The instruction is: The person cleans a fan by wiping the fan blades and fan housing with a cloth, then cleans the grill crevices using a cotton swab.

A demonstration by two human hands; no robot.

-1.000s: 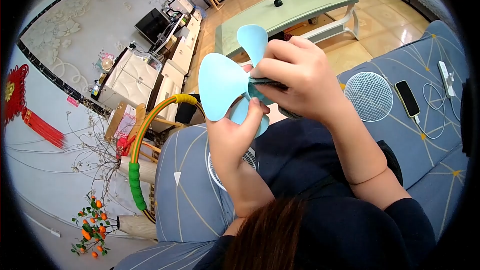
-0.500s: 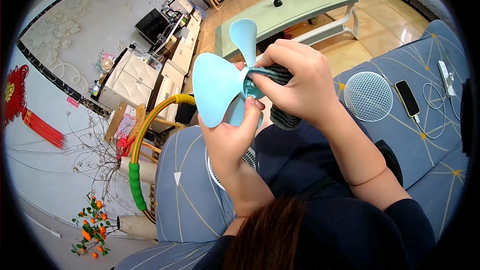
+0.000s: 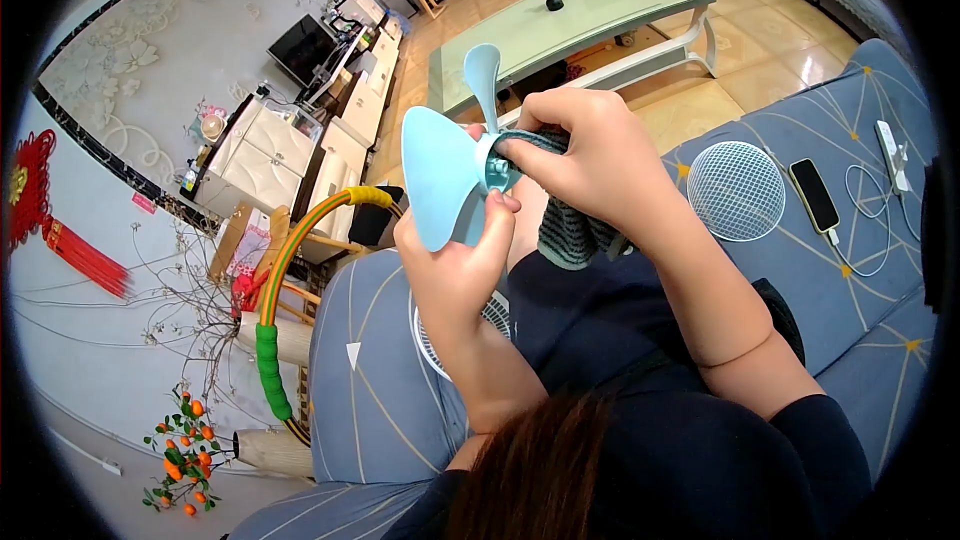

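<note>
My left hand (image 3: 465,265) is closed on a light blue fan blade (image 3: 437,177), with the thumb against its hub and some fingers hidden behind it. One narrow blade points up and a broad one faces left. My right hand (image 3: 600,155) pinches a dark green striped cloth (image 3: 575,230) and presses a fold of it to the rim of the hub. The rest of the cloth hangs below that hand. Under my left forearm, a white fan part with a slatted grille (image 3: 432,345) is partly covered.
A round fan grille (image 3: 737,192), a phone (image 3: 815,196) on a charging cable and a power strip (image 3: 891,155) lie on the blue sofa (image 3: 640,155) to the right. A striped hoop (image 3: 268,305) leans at the left. Ahead stands a glass-topped coffee table (image 3: 600,15).
The fan blade has turned a little, showing its broad blade narrower and more of the hub. My right hand has shifted slightly, and more of the cloth hangs loose below it.
</note>
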